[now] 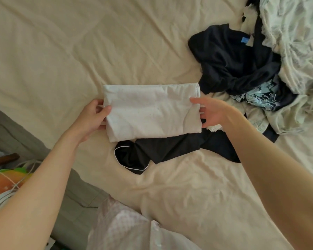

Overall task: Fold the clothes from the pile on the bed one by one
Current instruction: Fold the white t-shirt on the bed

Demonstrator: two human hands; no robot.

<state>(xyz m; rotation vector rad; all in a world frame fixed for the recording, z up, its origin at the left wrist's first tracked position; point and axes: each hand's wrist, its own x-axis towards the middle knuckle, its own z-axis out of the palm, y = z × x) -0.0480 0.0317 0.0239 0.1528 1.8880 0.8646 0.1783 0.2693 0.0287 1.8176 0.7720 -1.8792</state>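
White folded garment (152,111) spans between both hands above the beige bed sheet (61,51). At its left edge the left hand (93,117) pinches it, thumb on top. At its right edge the right hand (212,110) grips likewise, fingers underneath. Beneath lies a black garment (161,150); the clothes pile (242,65) sits right.

A green-and-orange fruit-shaped cushion (6,179) lies at the lower left of the frame, white cables (11,181) crossing it, a brown wooden piece (5,158) just above, beside the grey mattress side (76,192)
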